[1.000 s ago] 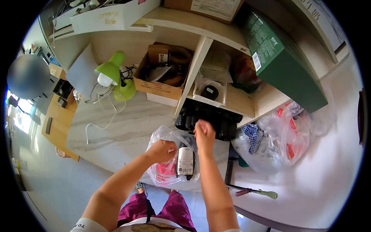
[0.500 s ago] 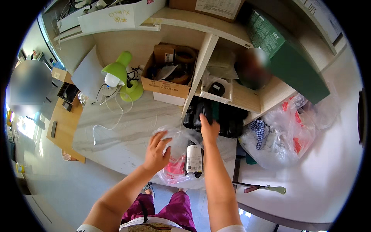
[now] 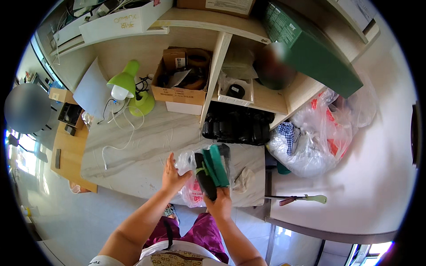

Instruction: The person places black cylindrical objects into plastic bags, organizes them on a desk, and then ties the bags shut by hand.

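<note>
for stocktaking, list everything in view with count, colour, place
desk lamp: 1, green, upper left
open cardboard box: 1, brown, beside lamp
large carton: 1, green, upper right
tray: 1, white, upper centre
packages: count unclear, black, below tray
plastic bags: count unclear, clear-red, right
tool: 1, green-handled, lower right
carrier bag: 1, clear-red, centre
tied bundle: 1, black, in right grip
folded bundle: 1, green, beside it
left grip: 1, bare, near carrier bag
right grip: 1, bare, on tied bundle
</note>
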Available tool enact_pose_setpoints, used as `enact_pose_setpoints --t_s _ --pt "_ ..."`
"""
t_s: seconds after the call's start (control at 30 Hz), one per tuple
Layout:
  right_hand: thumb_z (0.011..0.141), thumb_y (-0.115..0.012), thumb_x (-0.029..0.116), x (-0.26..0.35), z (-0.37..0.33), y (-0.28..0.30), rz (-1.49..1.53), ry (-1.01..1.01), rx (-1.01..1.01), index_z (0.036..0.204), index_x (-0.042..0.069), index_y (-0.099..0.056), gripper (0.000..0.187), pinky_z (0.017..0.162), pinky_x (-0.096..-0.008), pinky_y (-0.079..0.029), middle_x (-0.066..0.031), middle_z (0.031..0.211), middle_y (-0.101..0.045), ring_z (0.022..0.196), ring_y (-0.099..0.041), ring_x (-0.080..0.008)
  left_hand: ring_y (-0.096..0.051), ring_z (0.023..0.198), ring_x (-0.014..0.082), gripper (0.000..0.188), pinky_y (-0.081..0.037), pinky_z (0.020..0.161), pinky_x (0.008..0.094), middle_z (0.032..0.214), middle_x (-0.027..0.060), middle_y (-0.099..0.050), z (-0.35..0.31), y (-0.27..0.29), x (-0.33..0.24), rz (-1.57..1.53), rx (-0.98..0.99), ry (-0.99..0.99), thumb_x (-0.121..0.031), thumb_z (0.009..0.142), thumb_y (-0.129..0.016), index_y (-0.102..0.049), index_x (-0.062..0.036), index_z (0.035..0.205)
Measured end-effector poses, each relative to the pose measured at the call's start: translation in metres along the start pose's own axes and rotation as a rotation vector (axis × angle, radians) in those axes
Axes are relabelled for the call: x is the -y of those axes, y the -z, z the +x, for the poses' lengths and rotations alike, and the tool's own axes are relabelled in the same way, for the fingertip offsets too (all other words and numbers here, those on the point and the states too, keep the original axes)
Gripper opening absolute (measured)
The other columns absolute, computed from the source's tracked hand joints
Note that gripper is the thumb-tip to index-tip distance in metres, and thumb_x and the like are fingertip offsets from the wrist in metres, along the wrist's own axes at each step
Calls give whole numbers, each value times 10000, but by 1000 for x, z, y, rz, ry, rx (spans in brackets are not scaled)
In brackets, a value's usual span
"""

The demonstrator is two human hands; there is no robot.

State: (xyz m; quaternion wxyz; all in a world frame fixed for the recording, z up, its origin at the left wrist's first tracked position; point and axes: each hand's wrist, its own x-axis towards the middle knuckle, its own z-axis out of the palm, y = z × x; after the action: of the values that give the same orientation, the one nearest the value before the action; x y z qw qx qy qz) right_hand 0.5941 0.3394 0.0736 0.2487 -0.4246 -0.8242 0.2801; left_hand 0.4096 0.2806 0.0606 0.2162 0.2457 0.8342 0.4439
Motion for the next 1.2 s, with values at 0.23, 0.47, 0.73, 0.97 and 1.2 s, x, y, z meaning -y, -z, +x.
enact_pose_setpoints --t_s 0.23,0.47,0.73,0.97,1.2 --pt "724 -683 219 6 2 3 572 -590 77 789 -42 -598 282 474 -340 -449 -152 686 -593 543 -568 -275 -531 1092 318 922 -429 926 381 1188 224 -518 -3 1 -16 85 325 229 -498 668 -721 -341 31 1320" --pt "771 -657 217 -17 -26 26 869 -1027 160 871 -74 -609 312 430 -249 -407 -102 701 -613 517 -569 -153 -440 1188 333 966 -367 989 389 1213 242 -492 -12 -3 -4 337 538 58 -642 557 -718 -489 19 1222" --pt "742 -682 255 -6 -29 8 126 -150 0 759 -38 -615 301 604 -424 -459 -199 748 -570 655 -571 -366 -566 841 233 353 -452 745 351 835 81 -615 -11 3 43 245 202 -251 -359 857 -597 -624 -36 996" --pt "767 -658 348 -4 30 -59 220 -436 -175 870 -57 -600 422 682 -408 -480 -201 818 -594 751 -600 -359 -547 682 118 358 -448 631 255 1194 91 -542 -32 19 -22 -983 276 109 -332 956 -445 -570 -6 1035" --pt "791 -595 467 20 28 -43 -334 -250 474 1011 15 -592 503 745 -416 -489 -195 942 -605 872 -597 -355 -498 622 100 437 -434 636 254 1394 67 -387 -7 33 -54 -772 305 45 -338 963 -417 -509 -12 1238"
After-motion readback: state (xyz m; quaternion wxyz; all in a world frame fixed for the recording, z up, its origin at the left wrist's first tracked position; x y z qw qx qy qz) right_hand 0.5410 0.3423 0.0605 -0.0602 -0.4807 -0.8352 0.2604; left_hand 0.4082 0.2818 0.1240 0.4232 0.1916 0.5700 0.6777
